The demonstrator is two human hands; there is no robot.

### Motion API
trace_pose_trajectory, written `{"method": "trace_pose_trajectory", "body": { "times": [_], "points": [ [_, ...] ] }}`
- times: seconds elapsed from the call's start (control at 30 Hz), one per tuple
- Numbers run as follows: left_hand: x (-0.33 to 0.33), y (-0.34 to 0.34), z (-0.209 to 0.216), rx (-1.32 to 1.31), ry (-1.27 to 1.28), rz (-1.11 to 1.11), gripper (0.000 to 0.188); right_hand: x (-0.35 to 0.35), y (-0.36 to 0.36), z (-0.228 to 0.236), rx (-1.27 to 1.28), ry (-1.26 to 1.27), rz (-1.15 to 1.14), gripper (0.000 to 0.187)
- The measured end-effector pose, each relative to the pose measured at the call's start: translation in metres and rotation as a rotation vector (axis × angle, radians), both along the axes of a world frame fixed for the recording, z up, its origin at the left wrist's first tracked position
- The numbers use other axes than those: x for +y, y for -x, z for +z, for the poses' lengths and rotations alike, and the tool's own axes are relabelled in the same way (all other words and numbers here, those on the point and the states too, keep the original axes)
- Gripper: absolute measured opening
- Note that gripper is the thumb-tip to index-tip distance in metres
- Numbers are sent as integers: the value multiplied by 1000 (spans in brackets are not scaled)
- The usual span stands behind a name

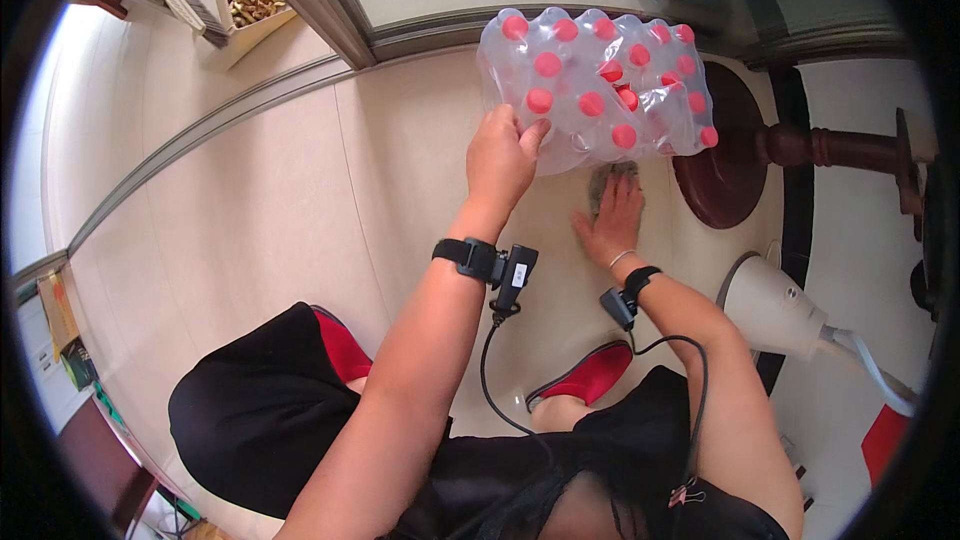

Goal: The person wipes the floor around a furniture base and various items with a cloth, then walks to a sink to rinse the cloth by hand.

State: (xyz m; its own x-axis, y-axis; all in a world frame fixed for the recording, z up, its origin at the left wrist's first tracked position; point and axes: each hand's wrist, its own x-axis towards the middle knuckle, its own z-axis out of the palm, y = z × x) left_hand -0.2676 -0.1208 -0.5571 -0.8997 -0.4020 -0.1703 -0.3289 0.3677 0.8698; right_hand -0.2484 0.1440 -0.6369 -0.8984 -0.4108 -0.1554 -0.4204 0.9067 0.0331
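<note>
A pack of red-capped bottles (570, 70) in clear plastic wrap lies in front of me, its caps facing up. My left hand (502, 158) is closed on the wrap at the pack's near left edge, thumb and fingers pinching the film. Just below the near edge, my right hand (615, 223) lies flat with fingers stretched over a grey-green cloth or pad (602, 183) on the floor. Part of that pad is covered by the fingers. Whether the pack's near edge is lifted, I cannot tell.
To the right of the pack stands a dark wooden round base (722, 195) with a turned post. A beige cone-shaped appliance (765, 300) sits near my right forearm. Sliding-door tracks (215, 130) run behind, and a box of nuts or pods (252, 2) stands at the far left.
</note>
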Motion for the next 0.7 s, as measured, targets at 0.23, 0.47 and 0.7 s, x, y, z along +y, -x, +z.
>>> {"method": "trace_pose_trajectory", "body": {
  "times": [0.23, 0.47, 0.7],
  "points": [
    [35, -5, 5, 291, -75, -238, 19, -141, -72, -19, -230, 619, 108, 85],
    [25, -8, 26, 411, -193, -345, 15, -259, -8, -18, 170, 401, -94, 74],
    [6, 8, 41, 374, -302, -346, 22, -266, 33, -14, 184, 334, 251, 44]
  ]
}}
